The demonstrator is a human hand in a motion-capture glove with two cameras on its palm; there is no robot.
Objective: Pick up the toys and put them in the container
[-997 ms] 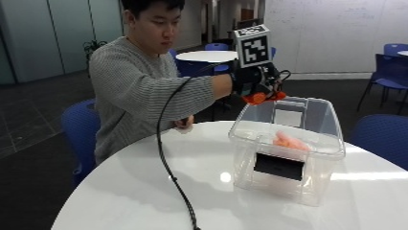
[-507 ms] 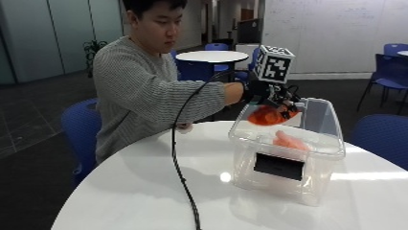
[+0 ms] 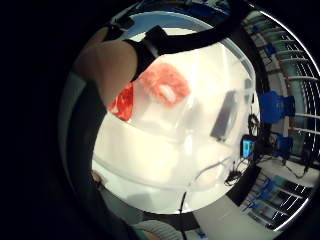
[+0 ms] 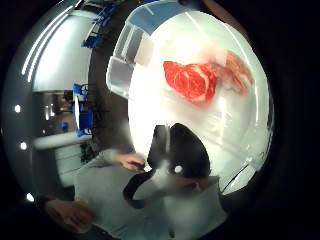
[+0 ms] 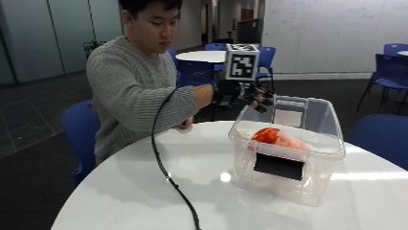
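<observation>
A clear plastic container (image 5: 244, 143) stands on the round white table (image 5: 159, 191). Inside it lie a red steak-like toy (image 5: 266, 135) and a pink toy (image 5: 292, 142), touching each other. My gloved right hand (image 5: 245, 97) hovers over the container's rear left corner, a little above the rim, fingers relaxed and holding nothing. Both palm views look down into the container: the red toy (image 4: 190, 80) beside the pink toy (image 4: 235, 72), and again the pink toy (image 3: 165, 85) with the red toy (image 3: 122, 102) partly behind a finger (image 3: 112, 65).
A black cable (image 5: 167, 172) runs from the glove across the table towards its front edge. The person's bare left hand (image 5: 185, 125) rests at the table's far edge. The container's front carries a black label (image 5: 278, 166). Blue chairs (image 5: 379, 136) stand around.
One second ago my hand held the red toy above the container's rear rim, then lowered it inside. Now the toy lies in the container and my hand has drawn back, empty.
</observation>
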